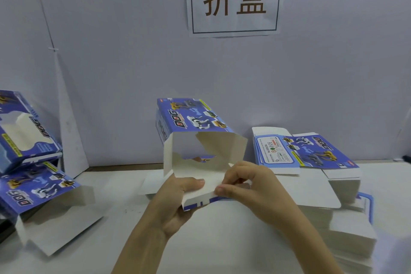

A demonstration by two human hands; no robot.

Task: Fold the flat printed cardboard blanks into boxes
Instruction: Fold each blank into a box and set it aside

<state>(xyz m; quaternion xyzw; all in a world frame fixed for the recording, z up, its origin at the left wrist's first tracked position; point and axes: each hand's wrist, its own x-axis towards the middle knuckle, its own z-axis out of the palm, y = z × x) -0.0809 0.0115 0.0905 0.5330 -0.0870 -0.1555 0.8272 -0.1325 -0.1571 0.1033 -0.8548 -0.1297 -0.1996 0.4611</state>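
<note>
Head camera showed the half-opened box [195, 122] held mouth-first toward the person, keeping its flaps reachable. Steadying it, the left hand [175, 202] gripped the near flap [200, 199]; the right hand [249, 184] pinched that flap's edge, probably to crease it. Flat blanks [311, 153] lay right of the box.

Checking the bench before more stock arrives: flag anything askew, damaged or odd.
No damage shows. At left, the upper box sits tilted on the lower box, whose end flaps hang open. The stack of flat blanks at right is fanned unevenly. The half-folded box looks fine.
</note>
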